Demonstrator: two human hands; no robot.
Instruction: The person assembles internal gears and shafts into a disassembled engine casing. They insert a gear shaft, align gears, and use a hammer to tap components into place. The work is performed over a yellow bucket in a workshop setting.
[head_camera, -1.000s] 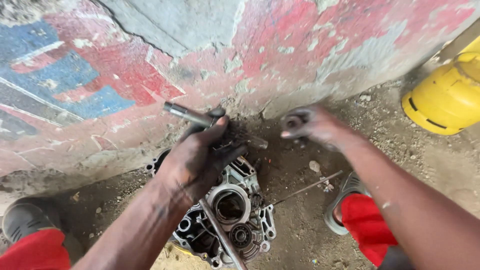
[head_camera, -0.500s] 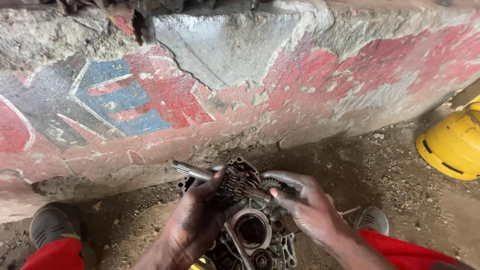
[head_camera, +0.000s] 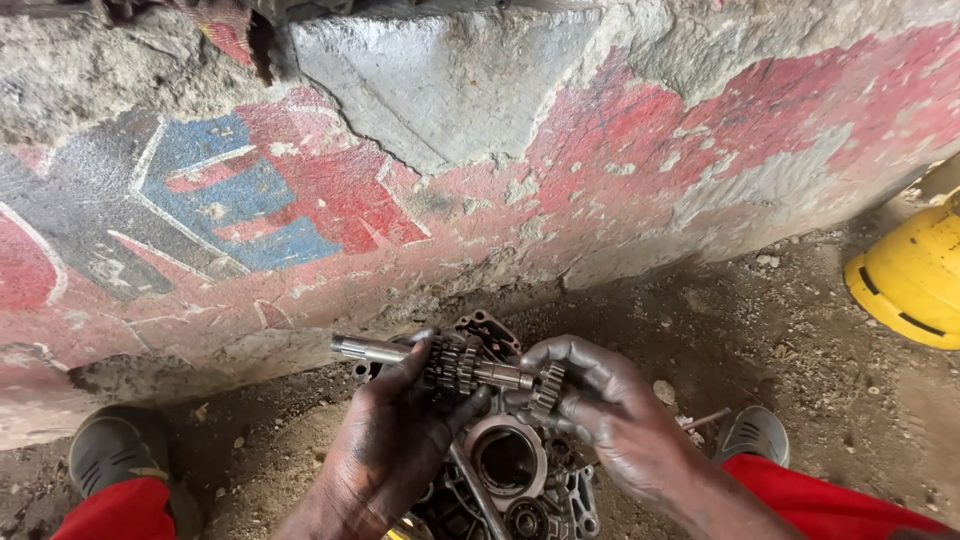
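Observation:
My left hand grips a steel gear shaft that lies level, with several dark gears stacked at its middle. My right hand pinches a small gear on the shaft's right end. Both hands are black with grease. Below them an engine crankcase half lies on the dirt, its round bore facing up.
A cracked concrete wall with red and blue paint rises just behind. A yellow plastic container stands at the right. My grey shoes and red trouser legs flank the crankcase on dusty ground with small stones.
My right hand came in from the right with a small gear and now holds it on the shaft's end. The view tilted up the wall.

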